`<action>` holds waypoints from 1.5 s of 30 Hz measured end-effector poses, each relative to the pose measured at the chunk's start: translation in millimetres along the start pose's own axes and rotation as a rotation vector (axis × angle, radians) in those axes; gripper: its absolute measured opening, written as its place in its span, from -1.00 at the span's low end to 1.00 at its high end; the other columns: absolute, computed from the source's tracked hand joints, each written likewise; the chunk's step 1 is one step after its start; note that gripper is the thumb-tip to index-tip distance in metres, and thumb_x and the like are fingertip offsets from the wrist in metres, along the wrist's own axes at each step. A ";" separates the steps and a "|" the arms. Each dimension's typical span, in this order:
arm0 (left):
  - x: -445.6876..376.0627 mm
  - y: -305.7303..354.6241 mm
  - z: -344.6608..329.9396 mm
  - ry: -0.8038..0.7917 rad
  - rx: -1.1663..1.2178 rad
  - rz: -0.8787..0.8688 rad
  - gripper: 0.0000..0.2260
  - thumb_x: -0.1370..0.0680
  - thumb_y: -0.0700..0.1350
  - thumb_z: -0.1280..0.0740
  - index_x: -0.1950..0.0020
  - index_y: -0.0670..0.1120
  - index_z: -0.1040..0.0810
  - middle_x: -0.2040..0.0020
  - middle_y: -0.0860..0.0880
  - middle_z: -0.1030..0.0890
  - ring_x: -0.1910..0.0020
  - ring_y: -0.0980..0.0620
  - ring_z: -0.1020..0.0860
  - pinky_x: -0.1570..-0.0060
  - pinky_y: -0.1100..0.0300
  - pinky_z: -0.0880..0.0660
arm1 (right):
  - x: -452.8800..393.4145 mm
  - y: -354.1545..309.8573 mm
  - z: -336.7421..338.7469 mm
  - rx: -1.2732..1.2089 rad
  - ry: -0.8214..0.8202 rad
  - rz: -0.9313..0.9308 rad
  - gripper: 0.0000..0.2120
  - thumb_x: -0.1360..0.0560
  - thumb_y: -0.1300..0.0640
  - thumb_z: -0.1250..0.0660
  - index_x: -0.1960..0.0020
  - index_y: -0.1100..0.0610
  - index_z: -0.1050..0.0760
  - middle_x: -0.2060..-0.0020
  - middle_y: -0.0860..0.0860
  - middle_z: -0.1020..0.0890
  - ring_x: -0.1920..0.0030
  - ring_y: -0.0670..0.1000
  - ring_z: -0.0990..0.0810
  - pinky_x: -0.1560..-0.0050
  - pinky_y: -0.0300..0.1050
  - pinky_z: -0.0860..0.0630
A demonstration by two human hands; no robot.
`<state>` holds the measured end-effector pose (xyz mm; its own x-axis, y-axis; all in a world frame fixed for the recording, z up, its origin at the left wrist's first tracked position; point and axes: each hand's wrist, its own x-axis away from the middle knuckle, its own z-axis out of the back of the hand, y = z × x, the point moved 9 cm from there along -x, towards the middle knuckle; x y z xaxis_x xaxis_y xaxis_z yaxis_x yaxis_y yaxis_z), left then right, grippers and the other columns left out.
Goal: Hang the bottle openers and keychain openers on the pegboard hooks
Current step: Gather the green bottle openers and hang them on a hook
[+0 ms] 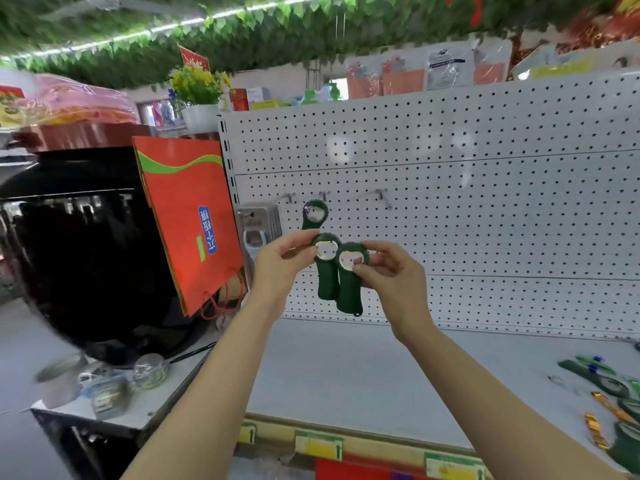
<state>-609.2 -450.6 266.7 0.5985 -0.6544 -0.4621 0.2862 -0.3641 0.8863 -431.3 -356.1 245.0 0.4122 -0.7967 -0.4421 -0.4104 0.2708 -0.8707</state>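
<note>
My left hand (282, 263) pinches the head of a dark green bottle opener (327, 271) in front of the white pegboard (485, 202). My right hand (391, 273) pinches the head of a second green opener (349, 289) beside it; both handles hang down. A third green opener (314, 213) hangs on the middle hook (325, 195). The left hook (289, 197) carries silver carded items (258, 220), and the right hook (382, 197) is bare. More green openers and gold keychain openers (609, 400) lie on the shelf at the far right.
An orange paper bag (188, 220) leans left of the pegboard against a large black pot (79, 254). Glass jars (149, 370) sit on a low table at the lower left. The grey shelf (346, 372) spreads below my hands, with price labels along its front edge.
</note>
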 end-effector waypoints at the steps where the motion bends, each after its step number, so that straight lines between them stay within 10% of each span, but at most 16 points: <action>1: -3.8 3.6 3.3 0.003 0.002 -0.010 -0.72 -0.52 -0.37 -0.40 -0.16 -0.09 -0.66 -0.03 -0.01 -0.72 -0.04 0.09 -0.66 -0.03 0.27 -0.59 | -1.2 0.3 -1.3 -0.001 0.005 0.002 -0.72 -0.40 0.36 -0.46 -0.08 0.16 -0.60 0.11 0.24 -0.65 0.09 0.13 -0.69 0.07 0.00 -0.67; 30: -111.6 -10.3 10.3 -0.130 -0.149 -0.087 -0.69 -0.51 -0.31 -0.42 -0.07 0.09 -0.68 -0.03 0.07 -0.72 -0.06 0.07 -0.67 -0.18 -0.03 -0.58 | -28.7 -17.7 -68.5 0.085 0.118 0.132 -0.72 -0.42 0.36 -0.46 -0.10 0.16 -0.59 0.15 0.16 -0.70 0.14 0.04 -0.72 0.11 -0.06 -0.67; 45: -88.0 23.2 25.6 -0.187 -0.324 -0.308 -0.69 -0.60 -0.22 -0.32 -0.26 0.08 -0.62 -0.20 0.14 -0.63 -0.13 0.28 -0.58 -0.16 0.22 -0.52 | -56.4 -11.8 -83.8 0.081 0.133 0.163 -0.71 -0.42 0.36 -0.44 -0.12 0.17 -0.58 0.10 0.22 -0.68 0.09 0.10 -0.71 0.06 0.02 -0.67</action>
<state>-674.4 -418.4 327.1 0.3127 -0.6673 -0.6759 0.6653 -0.3541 0.6573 -517.9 -359.6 298.3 0.2327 -0.8015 -0.5508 -0.3939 0.4401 -0.8069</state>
